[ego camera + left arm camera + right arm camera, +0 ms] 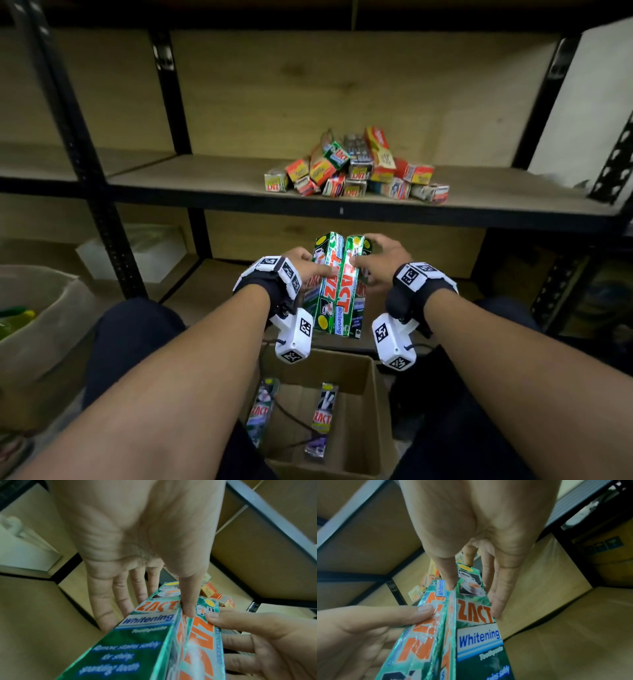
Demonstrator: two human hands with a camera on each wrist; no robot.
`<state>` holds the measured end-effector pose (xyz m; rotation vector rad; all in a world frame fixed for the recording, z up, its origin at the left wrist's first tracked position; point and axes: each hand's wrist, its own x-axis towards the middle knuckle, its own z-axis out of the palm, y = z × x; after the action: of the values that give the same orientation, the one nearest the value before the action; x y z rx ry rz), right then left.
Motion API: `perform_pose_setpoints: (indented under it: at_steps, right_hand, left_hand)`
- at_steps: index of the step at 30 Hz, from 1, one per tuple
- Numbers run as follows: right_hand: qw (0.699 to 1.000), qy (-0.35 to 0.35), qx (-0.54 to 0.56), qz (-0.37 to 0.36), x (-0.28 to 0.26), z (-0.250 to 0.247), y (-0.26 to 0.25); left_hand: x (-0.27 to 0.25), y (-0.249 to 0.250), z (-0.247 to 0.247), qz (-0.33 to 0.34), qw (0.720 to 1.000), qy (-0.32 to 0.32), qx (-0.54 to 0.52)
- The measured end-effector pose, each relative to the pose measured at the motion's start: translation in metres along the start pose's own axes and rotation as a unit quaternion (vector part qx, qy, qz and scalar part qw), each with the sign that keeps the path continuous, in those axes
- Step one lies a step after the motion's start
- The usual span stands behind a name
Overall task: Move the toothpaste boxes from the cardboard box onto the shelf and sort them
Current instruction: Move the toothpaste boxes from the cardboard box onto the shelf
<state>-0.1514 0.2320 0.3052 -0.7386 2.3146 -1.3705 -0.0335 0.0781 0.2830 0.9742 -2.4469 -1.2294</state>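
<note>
Both hands hold a bundle of green ZACT Whitening toothpaste boxes [337, 291] between them, tilted, in front of the lower shelf opening. My left hand [320, 263] grips the left side, thumb on top, fingers underneath [106, 608]. My right hand [363, 253] grips the right side the same way, thumb tip [450, 582] pressing the top edge. On the upper shelf board [205, 174] lies a loose pile of red, orange and green toothpaste boxes [356, 168]. Below my wrists, the open cardboard box [359, 373] holds two more ZACT boxes [262, 411] [322, 421].
Black steel uprights [85, 164] frame the shelf bays. A white plastic-wrapped item [133, 253] sits on the lower left shelf. A cardboard bin [44, 308] with green and yellow things stands at the far left. My knees flank the cardboard box.
</note>
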Motion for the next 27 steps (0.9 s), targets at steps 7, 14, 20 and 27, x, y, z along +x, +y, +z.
perform_pose_setpoints:
  at_steps: [7, 14, 20, 27]
  right_hand:
    - [0.998, 0.036, 0.035, -0.039, 0.004, -0.054, -0.069]
    - [0.994, 0.064, 0.027, -0.083, 0.037, -0.093, -0.13]
    - [0.991, 0.069, -0.008, -0.118, 0.07, -0.104, -0.18]
    - [0.989, 0.059, -0.022, -0.135, 0.131, -0.08, -0.23]
  left_hand:
    - [0.007, 0.079, -0.053, 0.071, 0.996, 0.053, 0.011]
    - [0.036, 0.145, -0.1, 0.104, 0.988, 0.112, -0.037]
    - [0.078, 0.172, -0.144, 0.11, 0.981, 0.156, 0.018]
    - [0.136, 0.167, -0.176, 0.111, 0.979, 0.165, 0.041]
